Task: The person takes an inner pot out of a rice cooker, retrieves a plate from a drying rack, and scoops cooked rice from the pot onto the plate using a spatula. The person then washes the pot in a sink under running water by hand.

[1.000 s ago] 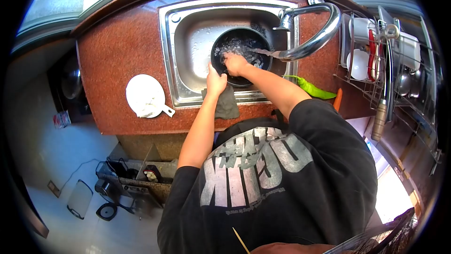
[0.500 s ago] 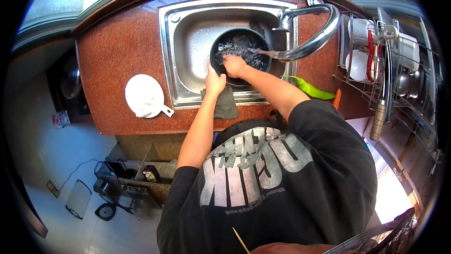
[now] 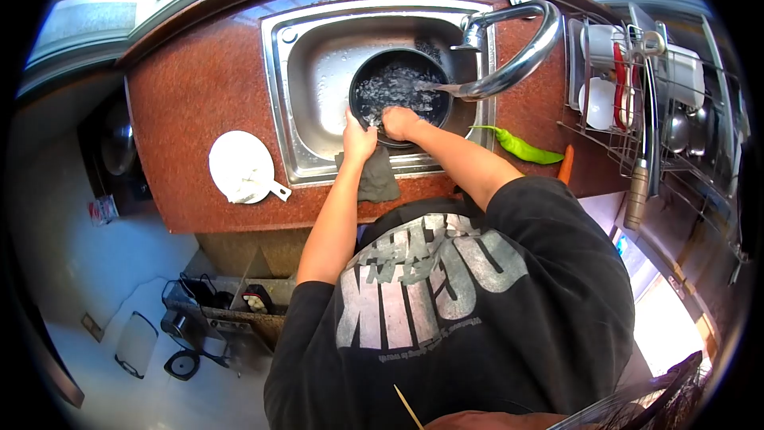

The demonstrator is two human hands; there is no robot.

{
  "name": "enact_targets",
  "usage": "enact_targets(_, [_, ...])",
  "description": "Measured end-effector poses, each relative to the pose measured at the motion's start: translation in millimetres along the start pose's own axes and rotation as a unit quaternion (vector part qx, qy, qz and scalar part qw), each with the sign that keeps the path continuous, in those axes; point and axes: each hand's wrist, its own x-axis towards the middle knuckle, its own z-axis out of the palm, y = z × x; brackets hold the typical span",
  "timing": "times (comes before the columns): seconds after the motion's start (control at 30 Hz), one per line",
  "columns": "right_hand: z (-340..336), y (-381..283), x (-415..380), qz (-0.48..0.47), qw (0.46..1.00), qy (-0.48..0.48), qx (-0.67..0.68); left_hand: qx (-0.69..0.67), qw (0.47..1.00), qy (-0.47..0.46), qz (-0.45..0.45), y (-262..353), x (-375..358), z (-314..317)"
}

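A dark round pot (image 3: 374, 72) stands in the steel sink (image 3: 322, 72), with churning water inside it. Water runs into it from the curved faucet (image 3: 509, 72). My left hand (image 3: 360, 142) grips the pot's rim on its near left side. Just inside the near rim is my right hand (image 3: 400, 123), its fingers curled in toward the wall at the water; whether they hold anything is hidden. A dark grey cloth (image 3: 378, 179) hangs over the sink's front edge, below my hands.
Left on the red-brown counter (image 3: 175, 112) lies a white handled board or plate (image 3: 241, 163) with pale bits on it. A green chili pepper (image 3: 525, 149) and a carrot (image 3: 566, 164) lie right of the sink. A wire dish rack (image 3: 617, 140) holds dishes and a wooden-handled utensil (image 3: 637, 195).
My right hand has drawn back from the middle of the pot to its near rim. My left hand keeps its hold. The whole view has shifted slightly.
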Motion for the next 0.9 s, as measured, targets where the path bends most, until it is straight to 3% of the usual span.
enact_targets(0.1, [-25.7,14.2,-13.8,0.019,0.992,-0.095,-0.076,-0.003,1.0,-0.013,-0.014,2.4,-0.1,-2.1])
enact_targets(0.2, [-28.5,50.6,-0.9,0.078,0.987,-0.07,-0.124,-0.002,0.999,-0.025,-0.024,11.7,-2.4,-5.3])
enact_targets(0.27, [-48.2,62.7,10.0,0.001,0.955,-0.041,-0.293,-0.004,1.0,-0.018,-0.018,11.3,-3.8,-6.8])
enact_targets(0.33, [-63.5,62.0,28.9,0.137,0.988,0.057,-0.051,0.001,1.0,-0.022,-0.012,7.2,-1.9,-5.3])
enact_targets(0.4, [-64.7,55.1,47.2,0.118,0.99,0.068,-0.032,0.017,1.0,-0.01,-0.004,5.4,-2.2,-3.1])
enact_targets(0.47, [-63.3,43.1,62.3,-0.055,0.994,0.047,-0.085,-0.003,1.0,-0.016,-0.014,4.7,-1.5,-3.7])
enact_targets(0.53, [-38.2,27.2,60.4,-0.141,0.97,0.144,-0.138,-0.004,1.0,-0.015,-0.016,4.0,-0.2,-3.6])
enact_targets(0.57, [-26.8,17.4,57.5,-0.135,0.983,0.101,-0.076,0.003,1.0,-0.007,-0.017,6.1,-1.2,-4.1])
enact_targets(0.6, [-37.1,-0.8,39.7,-0.166,0.976,0.015,-0.142,0.01,1.0,0.0,-0.017,6.8,-2.3,-3.2])
enact_targets(0.67, [-22.1,-14.7,16.2,-0.056,0.998,-0.002,-0.01,0.0,1.0,-0.005,-0.012,4.6,-2.0,-2.7])
enact_targets(0.77, [-25.1,0.9,-3.2,-0.054,0.989,-0.115,-0.08,-0.002,1.0,-0.014,-0.016,2.4,-0.7,-2.3])
enact_targets(0.9, [-29.8,50.8,11.0,0.028,0.984,-0.073,-0.159,0.01,1.0,-0.014,-0.018,4.6,0.0,-3.0])
